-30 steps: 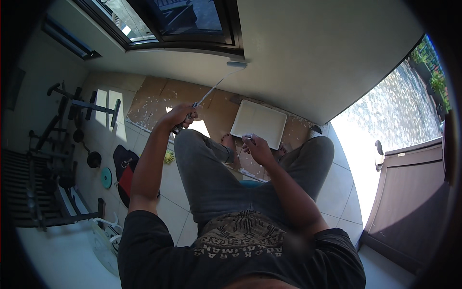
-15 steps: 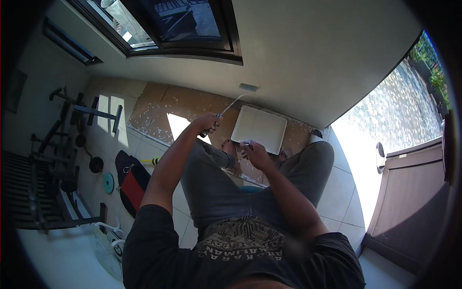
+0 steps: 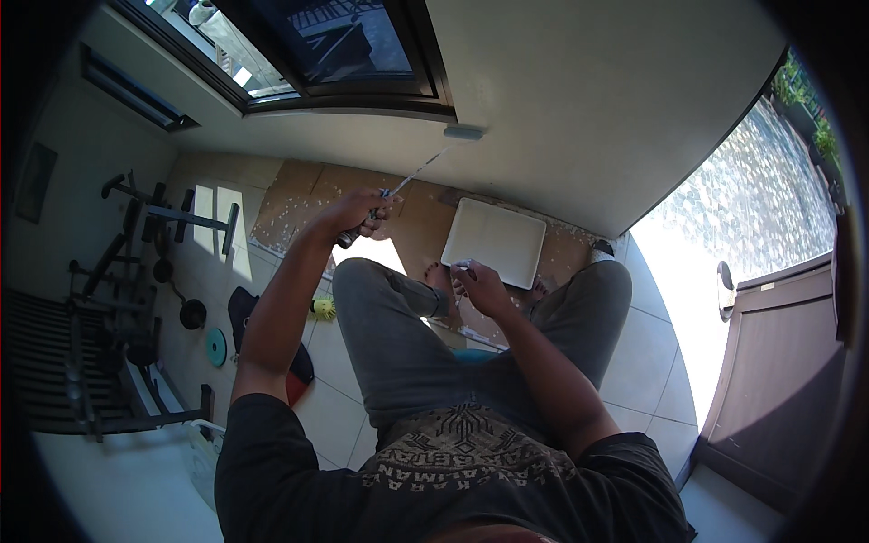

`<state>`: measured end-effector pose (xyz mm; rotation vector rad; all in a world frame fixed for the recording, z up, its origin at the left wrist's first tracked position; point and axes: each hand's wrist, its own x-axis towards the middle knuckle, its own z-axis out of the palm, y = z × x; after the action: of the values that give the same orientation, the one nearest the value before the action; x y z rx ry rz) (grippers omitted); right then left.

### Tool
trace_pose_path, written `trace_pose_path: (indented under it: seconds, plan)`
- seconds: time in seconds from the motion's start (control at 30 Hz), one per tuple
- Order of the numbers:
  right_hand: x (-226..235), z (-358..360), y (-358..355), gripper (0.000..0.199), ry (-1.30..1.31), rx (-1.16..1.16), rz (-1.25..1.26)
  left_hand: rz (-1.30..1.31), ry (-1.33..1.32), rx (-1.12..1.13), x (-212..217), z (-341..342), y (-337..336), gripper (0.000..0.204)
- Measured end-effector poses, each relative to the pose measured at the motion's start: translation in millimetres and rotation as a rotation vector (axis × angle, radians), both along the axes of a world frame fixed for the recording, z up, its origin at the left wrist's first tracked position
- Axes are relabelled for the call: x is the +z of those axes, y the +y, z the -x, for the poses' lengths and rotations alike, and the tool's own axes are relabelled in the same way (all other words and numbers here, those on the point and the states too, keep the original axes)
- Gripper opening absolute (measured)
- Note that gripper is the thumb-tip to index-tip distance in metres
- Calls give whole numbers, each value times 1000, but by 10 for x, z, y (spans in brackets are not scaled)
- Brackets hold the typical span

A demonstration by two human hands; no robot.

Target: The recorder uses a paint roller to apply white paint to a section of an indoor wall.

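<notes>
My left hand [image 3: 367,213] is wrapped round the handle of a paint roller [image 3: 463,133]. The roller's thin frame slants up and away to a pale blue-grey sleeve, which lies at the wall [image 3: 561,100] just below the window's lower right corner. A shallow white paint tray [image 3: 496,240] rests on the floor covering between my feet. My right hand [image 3: 480,285] is closed by the tray's near left corner, with something small and pale at the fingers that I cannot make out. The fingertips are partly hidden.
Brown paint-spattered sheets [image 3: 317,195] cover the floor along the wall. A dark-framed window [image 3: 362,95] is above. Gym equipment [image 3: 136,262] and a teal weight plate [image 3: 215,347] stand at left. A brown door [image 3: 778,362] and sunlit paving lie at right.
My left hand has moved left and slightly away from me, and the roller sleeve has slid up the wall to near the window frame. My right hand has stayed by the tray.
</notes>
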<state>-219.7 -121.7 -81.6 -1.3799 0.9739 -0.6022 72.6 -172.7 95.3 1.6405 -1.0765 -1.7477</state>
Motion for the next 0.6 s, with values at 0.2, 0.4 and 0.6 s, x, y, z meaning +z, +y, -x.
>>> trace_pose_path:
  seconds: [0.2, 0.4, 0.6]
  plan:
    - [68, 8, 28, 40, -2, 11, 26, 13, 12, 30, 407, 41, 93, 40]
    - [53, 88, 9, 40, -22, -34, 27, 4, 9, 70, 576, 130, 212, 40]
    - [86, 58, 19, 40, -5, -26, 40, 26, 87, 41, 234, -48, 166, 40]
